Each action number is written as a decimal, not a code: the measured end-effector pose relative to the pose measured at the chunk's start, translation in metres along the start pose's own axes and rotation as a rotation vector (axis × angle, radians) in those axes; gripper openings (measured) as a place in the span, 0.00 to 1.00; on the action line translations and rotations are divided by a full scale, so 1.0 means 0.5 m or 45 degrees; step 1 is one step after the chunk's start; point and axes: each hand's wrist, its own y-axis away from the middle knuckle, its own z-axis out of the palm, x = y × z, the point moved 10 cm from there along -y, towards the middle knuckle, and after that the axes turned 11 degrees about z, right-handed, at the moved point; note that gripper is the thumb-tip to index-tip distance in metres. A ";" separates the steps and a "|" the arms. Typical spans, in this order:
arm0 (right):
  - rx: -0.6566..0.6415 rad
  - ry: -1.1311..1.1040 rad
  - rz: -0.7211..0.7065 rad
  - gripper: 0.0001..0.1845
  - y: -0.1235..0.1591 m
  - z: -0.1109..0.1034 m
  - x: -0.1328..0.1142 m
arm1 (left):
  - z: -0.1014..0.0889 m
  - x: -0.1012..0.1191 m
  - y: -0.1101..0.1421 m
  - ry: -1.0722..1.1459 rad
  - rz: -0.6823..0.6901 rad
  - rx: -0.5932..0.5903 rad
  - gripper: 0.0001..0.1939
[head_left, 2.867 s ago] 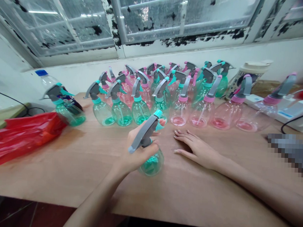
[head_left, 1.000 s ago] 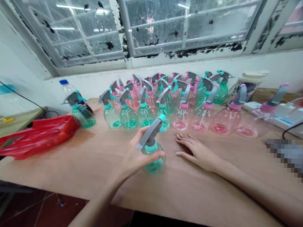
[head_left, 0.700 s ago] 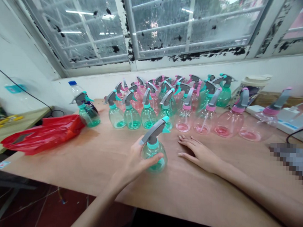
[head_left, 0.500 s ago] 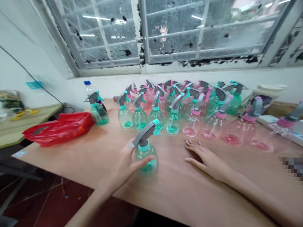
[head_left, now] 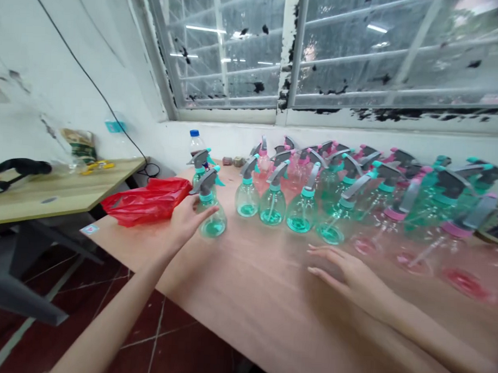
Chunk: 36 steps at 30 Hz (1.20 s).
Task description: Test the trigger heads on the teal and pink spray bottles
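Observation:
My left hand (head_left: 185,221) is wrapped round the belly of a teal spray bottle (head_left: 211,212) with a grey trigger head, standing on the wooden table (head_left: 245,295) at the left end of a row of teal spray bottles (head_left: 273,195). My right hand (head_left: 350,274) lies flat on the table with its fingers stretched out, holding nothing. Pink spray bottles (head_left: 394,235) stand blurred to the right of the teal ones.
A crumpled red plastic bag (head_left: 144,202) lies at the table's left end. A clear water bottle with a blue cap (head_left: 195,144) stands behind the held bottle. A second table (head_left: 48,193) with small items is at the left. Windows line the back wall.
My left hand has carried the teal spray bottle leftward and away from me to the left end of the row. The view has swung left. My right hand has stayed flat on the table.

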 end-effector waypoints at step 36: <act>0.213 -0.186 0.308 0.35 -0.396 0.077 -0.209 | 0.079 -0.018 -0.154 -0.154 0.173 0.172 0.27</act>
